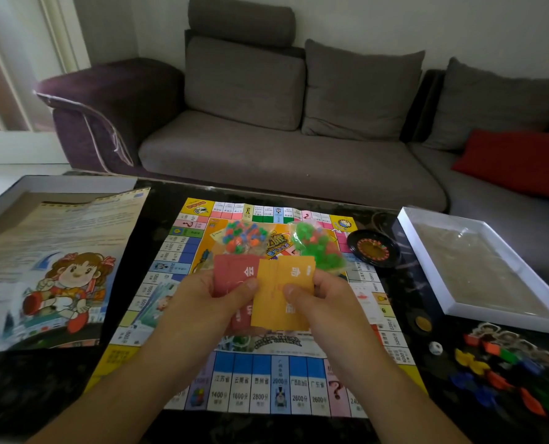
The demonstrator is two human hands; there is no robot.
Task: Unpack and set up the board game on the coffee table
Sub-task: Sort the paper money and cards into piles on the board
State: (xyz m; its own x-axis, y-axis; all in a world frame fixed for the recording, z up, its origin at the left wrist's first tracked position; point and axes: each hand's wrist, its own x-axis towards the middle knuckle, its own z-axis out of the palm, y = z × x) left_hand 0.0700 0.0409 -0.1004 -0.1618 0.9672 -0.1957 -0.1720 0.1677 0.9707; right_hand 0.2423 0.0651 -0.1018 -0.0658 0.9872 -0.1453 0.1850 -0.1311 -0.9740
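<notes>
The paper game board (260, 379) lies unfolded on the dark coffee table (42, 389). Above its middle, my left hand (209, 302) grips a stack of red cards (234, 272) and my right hand (324, 299) grips a stack of orange cards (282, 296); the two stacks touch side by side. Two clear bags sit on the board's far part: one of mixed-colour pieces (244, 235), one of green pieces (318, 248). A small black roulette wheel (373, 248) rests at the board's right edge.
The box lid (51, 267) with a cartoon child lies at the left. A white box tray (478, 267) stands at the right. In front of it lie pawns and coloured tokens (504, 357), a white die (435, 348) and a gold coin (423, 322). A grey sofa (282, 155) faces me.
</notes>
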